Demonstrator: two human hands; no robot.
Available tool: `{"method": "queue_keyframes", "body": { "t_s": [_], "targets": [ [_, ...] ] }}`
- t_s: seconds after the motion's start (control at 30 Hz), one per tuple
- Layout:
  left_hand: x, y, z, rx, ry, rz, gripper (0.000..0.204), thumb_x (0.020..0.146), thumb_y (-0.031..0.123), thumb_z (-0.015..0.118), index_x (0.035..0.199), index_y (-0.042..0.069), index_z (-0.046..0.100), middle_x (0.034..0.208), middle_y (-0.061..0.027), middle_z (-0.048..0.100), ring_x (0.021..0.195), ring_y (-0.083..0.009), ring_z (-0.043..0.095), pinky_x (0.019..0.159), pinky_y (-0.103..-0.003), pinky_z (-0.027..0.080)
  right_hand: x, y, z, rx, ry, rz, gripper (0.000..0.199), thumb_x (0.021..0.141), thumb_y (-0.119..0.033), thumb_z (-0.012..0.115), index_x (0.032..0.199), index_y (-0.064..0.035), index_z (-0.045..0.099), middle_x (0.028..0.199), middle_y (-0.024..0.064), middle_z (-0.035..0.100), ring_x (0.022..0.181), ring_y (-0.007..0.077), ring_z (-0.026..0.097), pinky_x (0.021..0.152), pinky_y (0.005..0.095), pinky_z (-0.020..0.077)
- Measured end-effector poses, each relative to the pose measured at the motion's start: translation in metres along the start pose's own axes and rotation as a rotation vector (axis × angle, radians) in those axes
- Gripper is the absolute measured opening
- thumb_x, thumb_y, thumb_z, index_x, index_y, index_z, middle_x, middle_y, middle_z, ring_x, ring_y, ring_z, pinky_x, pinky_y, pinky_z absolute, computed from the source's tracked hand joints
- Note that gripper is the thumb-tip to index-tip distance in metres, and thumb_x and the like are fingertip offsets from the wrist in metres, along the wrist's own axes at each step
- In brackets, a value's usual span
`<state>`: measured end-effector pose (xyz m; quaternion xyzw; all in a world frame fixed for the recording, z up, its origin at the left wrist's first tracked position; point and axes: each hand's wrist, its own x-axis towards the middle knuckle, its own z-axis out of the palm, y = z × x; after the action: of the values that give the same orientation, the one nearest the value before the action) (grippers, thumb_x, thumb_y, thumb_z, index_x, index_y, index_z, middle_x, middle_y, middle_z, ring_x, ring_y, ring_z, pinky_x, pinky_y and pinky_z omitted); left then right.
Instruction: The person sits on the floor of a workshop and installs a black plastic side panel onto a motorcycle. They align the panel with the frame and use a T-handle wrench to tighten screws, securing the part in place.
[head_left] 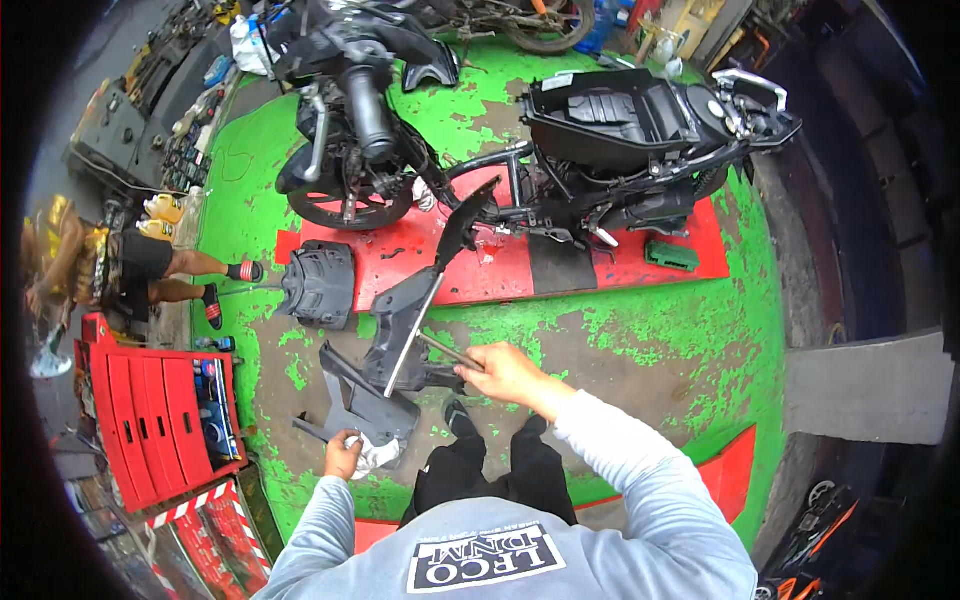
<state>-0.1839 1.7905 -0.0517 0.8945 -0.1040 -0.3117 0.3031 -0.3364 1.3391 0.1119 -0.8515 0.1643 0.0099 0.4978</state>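
Right hand [505,376]: in front of the red platform [500,275], on the person's side, with fingers closed round a slender dark rod [447,350]. The rod slants up and leftward from the grip; its far end lies at a straight pale bar [412,342], though contact between the two cannot be told. The bar runs obliquely along a black fairing panel [398,305], whose upper part overlaps the platform's near edge in this view.

Left hand [342,455]: farther out in front of the platform's left part, fingers narrowed at the edge of a crumpled white cloth [378,455]; whether they grip it cannot be told. The cloth lies against a dark grey body panel [385,415], between the platform and the person.

Surroundings: a scooter [560,135] with its frame exposed stands over the platform. A green tray [671,256] rests on the platform's right part. A broad black cowl [318,285] lies at its left end. Well to its left are a red drawer cabinet [150,425] and a co-worker [148,258] in dark shorts.
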Motion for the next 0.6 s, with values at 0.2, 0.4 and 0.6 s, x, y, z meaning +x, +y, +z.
{"method": "queue_keyframes", "body": {
  "t_s": [0.2,0.4,0.6],
  "targets": [
    [-0.005,-0.018,0.004,-0.127,0.061,0.054,0.029,0.086,0.018,0.075,0.111,0.003,0.074,0.110,-0.0222,0.074,0.107,-0.0345,0.070,0.095,-0.040,0.051,-0.018,-0.083,-0.048,-0.076,-0.075,0.166,0.034,0.092,-0.033,0.073,0.082,-0.0002,0.070,0.065,0.0176,0.064,0.055,0.0236,0.059,0.057,0.0430,0.0467],
    [-0.008,-0.002,0.020,-0.222,0.027,0.062,0.030,0.088,0.019,0.074,0.113,0.002,0.074,0.107,-0.0207,0.075,0.103,-0.0310,0.071,0.093,-0.039,0.053,-0.056,-0.118,-0.082,-0.031,0.010,0.373,0.028,0.091,-0.026,0.076,0.086,0.0018,0.074,0.065,0.0019,0.061,0.064,0.0086,0.052,0.058,0.0341,0.0449],
    [0.006,0.009,0.042,-0.364,-0.055,0.067,0.029,0.089,0.016,0.072,0.114,0.003,0.074,0.098,-0.0174,0.076,0.094,-0.0255,0.072,0.086,-0.037,0.055,-0.102,-0.144,-0.117,-0.086,0.120,0.340,0.023,0.092,-0.020,0.074,0.092,0.0028,0.072,0.072,0.0012,0.064,0.070,0.0087,0.054,0.063,0.0319,0.0458]
  ]
}}
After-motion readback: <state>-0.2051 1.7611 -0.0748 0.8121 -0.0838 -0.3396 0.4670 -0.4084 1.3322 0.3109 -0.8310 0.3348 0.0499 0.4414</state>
